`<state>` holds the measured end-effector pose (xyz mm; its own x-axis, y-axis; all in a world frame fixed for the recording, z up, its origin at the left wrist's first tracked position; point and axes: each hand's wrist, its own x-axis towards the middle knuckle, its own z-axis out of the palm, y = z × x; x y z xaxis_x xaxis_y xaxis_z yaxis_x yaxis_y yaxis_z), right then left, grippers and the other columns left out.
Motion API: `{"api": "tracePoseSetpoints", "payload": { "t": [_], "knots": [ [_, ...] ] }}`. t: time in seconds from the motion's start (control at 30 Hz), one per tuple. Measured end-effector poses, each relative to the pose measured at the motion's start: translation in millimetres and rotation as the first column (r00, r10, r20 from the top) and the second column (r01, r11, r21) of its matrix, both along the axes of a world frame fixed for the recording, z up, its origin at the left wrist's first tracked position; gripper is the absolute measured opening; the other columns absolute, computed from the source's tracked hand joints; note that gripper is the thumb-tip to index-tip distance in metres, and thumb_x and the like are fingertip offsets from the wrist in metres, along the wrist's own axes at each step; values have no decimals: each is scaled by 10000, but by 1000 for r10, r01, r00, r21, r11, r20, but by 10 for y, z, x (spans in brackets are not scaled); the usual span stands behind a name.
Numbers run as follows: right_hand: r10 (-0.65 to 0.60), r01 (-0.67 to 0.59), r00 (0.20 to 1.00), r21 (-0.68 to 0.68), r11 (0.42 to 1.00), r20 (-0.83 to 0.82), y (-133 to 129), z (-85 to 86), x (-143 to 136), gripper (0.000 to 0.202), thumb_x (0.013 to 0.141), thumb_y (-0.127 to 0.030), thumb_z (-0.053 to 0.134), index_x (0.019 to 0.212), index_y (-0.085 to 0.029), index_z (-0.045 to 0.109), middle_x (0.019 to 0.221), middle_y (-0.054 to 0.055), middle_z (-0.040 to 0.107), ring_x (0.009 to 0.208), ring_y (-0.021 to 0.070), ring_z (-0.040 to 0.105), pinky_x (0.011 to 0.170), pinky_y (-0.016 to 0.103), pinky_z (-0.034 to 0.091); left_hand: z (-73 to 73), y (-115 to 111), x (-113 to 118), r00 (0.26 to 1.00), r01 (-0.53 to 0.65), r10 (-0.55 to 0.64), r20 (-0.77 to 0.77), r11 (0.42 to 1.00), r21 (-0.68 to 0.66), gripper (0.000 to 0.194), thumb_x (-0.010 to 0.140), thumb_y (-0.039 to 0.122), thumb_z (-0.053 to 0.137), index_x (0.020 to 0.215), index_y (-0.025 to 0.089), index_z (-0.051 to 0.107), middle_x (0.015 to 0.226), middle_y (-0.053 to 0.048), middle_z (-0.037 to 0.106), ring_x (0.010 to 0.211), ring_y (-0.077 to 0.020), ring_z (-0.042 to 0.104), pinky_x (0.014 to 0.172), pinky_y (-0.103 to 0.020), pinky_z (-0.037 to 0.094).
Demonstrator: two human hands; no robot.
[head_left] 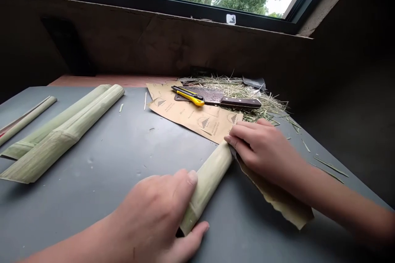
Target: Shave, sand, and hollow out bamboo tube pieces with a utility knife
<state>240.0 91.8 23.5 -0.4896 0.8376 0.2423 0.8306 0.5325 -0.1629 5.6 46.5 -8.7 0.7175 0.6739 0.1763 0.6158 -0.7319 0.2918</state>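
A pale green bamboo piece [210,176] lies slanting on the grey table, its far end pointing up and to the right. My left hand [163,209] grips its near end, with the thumb lying along the top side. At the far end, my right hand [262,148] is closed on a sheet of sandpaper [274,197], pressed against the bamboo. The torn edge of that sheet hangs below my right wrist. Just beyond the bamboo lies another brown-backed sandpaper sheet [188,115], printed side up. How far my right fingertips wrap round the bamboo is hidden.
A yellow utility knife [189,95] and a cleaver [240,102] rest on the sheet and a heap of bamboo shavings [228,84]. Larger bamboo pieces [64,139] and a thin strip [31,119] lie at left. Slivers [330,166] are scattered near the right edge. A window stands behind.
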Motion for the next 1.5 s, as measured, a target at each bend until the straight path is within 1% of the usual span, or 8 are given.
{"api": "tracePoseSetpoints", "payload": {
  "t": [0.17,0.37,0.5,0.67,0.83,1.0,1.13,1.5],
  "knots": [
    [284,-282,959,65,957,-23,-206,-29,-114,276,936,-135,452,671,-186,512,672,-3,541,595,148,397,636,333,262,-9,8,1,996,87,-89,19,989,118,383,928,485,512,1137,193,380,834,-25,630,635,-220,640,543,-340,507],
    [62,-70,997,154,986,51,-192,-18,-29,300,952,-171,483,652,-193,498,647,-3,528,588,150,389,667,341,278,1,21,-32,991,112,-119,60,988,111,600,912,727,416,1169,187,369,816,-12,633,625,-193,638,547,-303,475],
    [291,-291,957,115,950,19,-266,-24,-61,269,920,-121,459,669,-193,521,665,1,535,594,159,403,631,346,259,3,32,-31,985,150,-160,70,981,124,463,947,605,458,1130,183,408,805,-9,609,606,-173,599,538,-290,453],
    [67,-89,992,209,974,110,-228,-8,-31,294,952,-169,478,662,-193,520,646,6,530,588,160,403,666,351,283,-30,35,-19,988,133,-144,58,977,168,513,925,644,466,1103,163,460,800,-9,603,579,-162,573,505,-295,428],
    [351,-358,934,158,920,73,-375,5,-86,298,917,-96,408,660,-199,517,661,12,525,586,169,383,618,352,245,-43,-44,18,988,131,-151,25,921,366,377,934,532,513,1007,163,536,722,-2,603,562,-182,560,484,-333,398],
    [59,-78,992,173,982,111,-253,3,-33,308,955,-192,488,647,-202,491,631,-1,522,570,155,380,655,344,279,-20,-99,-3,983,167,-183,-11,868,469,289,951,467,528,876,190,566,736,-6,620,569,-157,544,487,-327,383],
    [287,-290,957,92,953,45,-358,3,-87,310,933,-139,418,639,-199,498,649,11,520,576,162,387,616,348,246,56,-130,3,929,352,-359,-90,780,517,155,861,237,626,737,241,533,617,44,526,457,-131,410,409,-335,263],
    [284,-284,959,-7,959,11,-383,71,-154,288,926,-142,461,644,-196,479,646,-10,521,567,141,388,618,340,248,72,-220,3,891,436,-450,-69,800,413,217,912,111,531,799,207,689,623,50,510,475,-108,393,376,-315,316]
  ]
}}
